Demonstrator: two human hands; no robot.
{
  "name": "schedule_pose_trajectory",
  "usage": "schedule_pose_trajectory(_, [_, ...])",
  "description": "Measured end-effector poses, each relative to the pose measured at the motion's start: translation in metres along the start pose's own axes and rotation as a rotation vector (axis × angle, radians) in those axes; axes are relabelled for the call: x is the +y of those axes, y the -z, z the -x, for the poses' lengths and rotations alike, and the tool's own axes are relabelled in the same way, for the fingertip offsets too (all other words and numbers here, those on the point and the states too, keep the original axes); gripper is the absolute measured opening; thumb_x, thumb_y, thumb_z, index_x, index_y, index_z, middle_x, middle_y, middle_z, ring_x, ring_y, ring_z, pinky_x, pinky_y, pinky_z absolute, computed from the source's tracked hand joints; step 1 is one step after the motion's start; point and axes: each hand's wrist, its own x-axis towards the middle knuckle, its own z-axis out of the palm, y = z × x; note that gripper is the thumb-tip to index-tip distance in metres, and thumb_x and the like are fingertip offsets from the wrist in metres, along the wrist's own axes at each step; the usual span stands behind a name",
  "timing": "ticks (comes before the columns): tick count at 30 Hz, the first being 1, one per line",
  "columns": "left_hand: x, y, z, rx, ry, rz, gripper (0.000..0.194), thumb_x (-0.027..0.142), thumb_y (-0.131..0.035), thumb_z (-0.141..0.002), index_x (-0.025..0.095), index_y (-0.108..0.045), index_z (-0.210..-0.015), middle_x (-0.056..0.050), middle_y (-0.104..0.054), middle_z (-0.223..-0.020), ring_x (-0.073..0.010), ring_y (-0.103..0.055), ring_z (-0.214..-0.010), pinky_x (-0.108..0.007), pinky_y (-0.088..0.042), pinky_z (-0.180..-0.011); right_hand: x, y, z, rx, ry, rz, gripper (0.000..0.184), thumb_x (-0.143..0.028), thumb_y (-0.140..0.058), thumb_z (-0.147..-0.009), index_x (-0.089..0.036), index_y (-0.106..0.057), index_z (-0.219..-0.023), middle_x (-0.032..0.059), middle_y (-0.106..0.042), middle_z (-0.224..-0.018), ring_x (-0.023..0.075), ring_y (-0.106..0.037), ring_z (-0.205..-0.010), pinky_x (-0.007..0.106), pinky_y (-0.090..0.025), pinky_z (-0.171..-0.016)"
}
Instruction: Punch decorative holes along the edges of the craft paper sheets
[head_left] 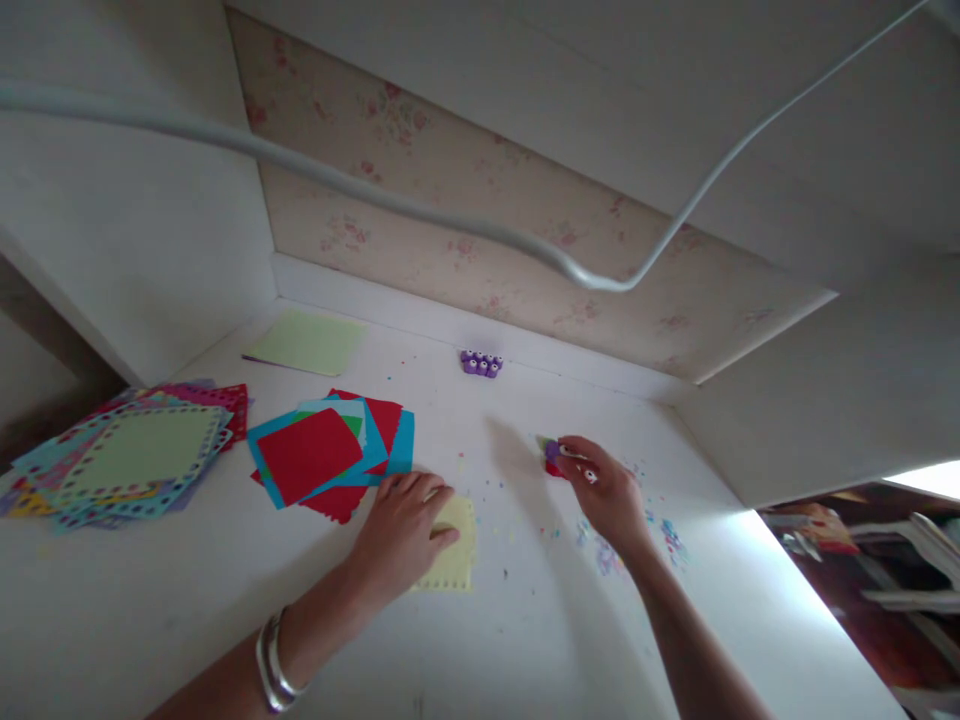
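My left hand (409,530) lies over a pale yellow sheet (457,560) on the white table, fingers spread a little and resting on it. Small punched holes run along the sheet's edges. To the right, my right hand (602,490) pinches a small purple craft punch (553,452) between thumb and fingers. Something red and something green show beside that punch, partly hidden by the fingers. Punched-out paper bits (606,558) are scattered around and below the right hand.
Left of my left hand lie red and blue sheets (311,455). Farther left is a pile of hole-edged coloured sheets (146,450). Pale green paper (307,340) and several purple punches (481,364) sit at the back. A cable (480,230) hangs across overhead.
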Motion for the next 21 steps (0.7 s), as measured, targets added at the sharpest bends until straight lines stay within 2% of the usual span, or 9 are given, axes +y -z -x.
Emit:
schedule_pose_trajectory(5, [-0.002, -0.002, -0.001, -0.004, -0.016, -0.001, 0.033, 0.029, -0.074, -0.083, 0.024, -0.064, -0.114, -0.003, -0.067, -0.116, -0.0266, -0.058, -0.114, -0.045, -0.038, -0.097, 0.048, 0.026, -0.065, -0.067, -0.128, 0.04, 0.031, -0.034, -0.063, -0.083, -0.021, -0.066, -0.111, 0.0069, -0.077, -0.103, 0.0223, -0.074, -0.095, 0.035, -0.059, -0.085])
schedule_pose_trajectory(8, [-0.004, -0.004, -0.002, 0.007, -0.032, -0.013, 0.034, 0.028, -0.073, -0.083, 0.023, -0.064, -0.116, -0.003, -0.067, -0.117, -0.0268, -0.058, -0.114, -0.046, -0.039, -0.097, 0.08, 0.034, -0.086, -0.1, -0.167, 0.108, 0.026, -0.03, -0.065, -0.08, -0.022, -0.068, -0.104, 0.0065, -0.078, -0.099, 0.0227, -0.074, -0.094, 0.036, -0.058, -0.087])
schedule_pose_trajectory(11, [-0.006, -0.007, -0.003, 0.016, -0.034, -0.021, 0.037, 0.028, -0.074, -0.082, 0.024, -0.064, -0.117, -0.004, -0.067, -0.118, -0.0274, -0.058, -0.114, -0.047, -0.039, -0.097, 0.102, 0.04, -0.091, -0.155, -0.182, 0.182, 0.022, -0.024, -0.066, -0.076, -0.024, -0.07, -0.098, 0.0046, -0.078, -0.097, 0.0234, -0.075, -0.092, 0.037, -0.058, -0.086])
schedule_pose_trajectory(14, [-0.008, -0.009, -0.003, 0.015, -0.029, -0.02, 0.038, 0.027, -0.074, -0.081, 0.024, -0.064, -0.117, -0.004, -0.067, -0.118, -0.0276, -0.058, -0.113, -0.047, -0.039, -0.097, 0.114, 0.042, -0.088, -0.224, -0.175, 0.24, 0.023, -0.02, -0.066, -0.075, -0.024, -0.071, -0.097, 0.0031, -0.078, -0.095, 0.0228, -0.075, -0.091, 0.034, -0.057, -0.085])
schedule_pose_trajectory(21, [-0.009, -0.009, -0.001, 0.013, -0.03, -0.007, 0.036, 0.029, -0.073, -0.082, 0.025, -0.063, -0.117, -0.003, -0.066, -0.118, -0.0272, -0.057, -0.113, -0.047, -0.038, -0.098, 0.113, 0.04, -0.084, -0.333, -0.152, 0.323, 0.029, -0.016, -0.064, -0.076, -0.026, -0.072, -0.102, 0.0017, -0.078, -0.1, 0.0191, -0.074, -0.088, 0.027, -0.056, -0.077])
